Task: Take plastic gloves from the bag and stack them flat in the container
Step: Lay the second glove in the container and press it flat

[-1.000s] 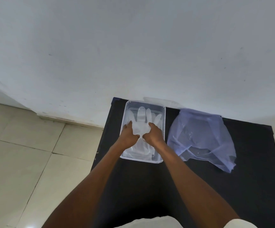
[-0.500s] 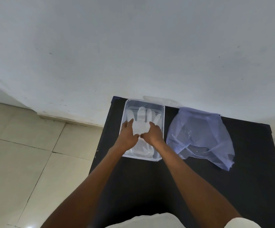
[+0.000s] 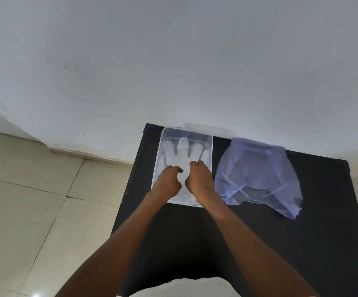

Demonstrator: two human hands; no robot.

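Observation:
A clear rectangular plastic container (image 3: 163,137) sits at the far left of a black table. Inside it lies a translucent plastic glove (image 3: 182,154), spread flat with its fingers pointing at the wall. My left hand (image 3: 167,180) and my right hand (image 3: 198,179) rest side by side on the glove's palm area, fingers curled down onto it. They hide the glove's cuff end. To the right of the container lies a crumpled bluish plastic bag (image 3: 257,176), apart from both hands.
The black table (image 3: 302,232) stands against a white wall (image 3: 173,61). A clear lid (image 3: 206,129) lies behind the container by the wall. Tiled floor (image 3: 34,200) lies off the table's left edge. Bare tabletop stretches in front of the container and bag.
Both hands have slid slightly back along the glove toward its cuff, with fingers curling more. More of the glove's fingers show now. The bag has not moved.

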